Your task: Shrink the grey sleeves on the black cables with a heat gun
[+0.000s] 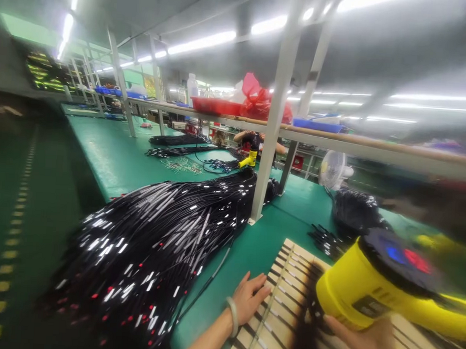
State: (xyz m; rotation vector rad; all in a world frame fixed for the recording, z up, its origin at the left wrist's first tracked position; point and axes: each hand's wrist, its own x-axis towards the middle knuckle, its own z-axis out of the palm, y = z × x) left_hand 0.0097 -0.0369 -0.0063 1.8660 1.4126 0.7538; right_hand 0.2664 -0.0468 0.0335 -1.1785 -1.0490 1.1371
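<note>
the left hand (249, 297) lies open on the slotted wooden board (285, 283) at 6 o'clock, the right hand (365, 343) grips the yellow heat gun (371, 293) at 4 o'clock, whose nozzle could scorch the black cables (154, 233) on the desk (111, 156) if it lingers.

The right hand (367, 343) is cut off by the bottom edge, so its grip on the yellow heat gun (383, 297) shows only in part. The gun's far end smears into blur at the right edge. The slatted board (285, 283) runs out of the picture below. A person (254, 139) across the desk (119, 157) is mostly hidden behind the shelf (377, 146). The small parts (182, 165) scattered farther off are too small to tell.
</note>
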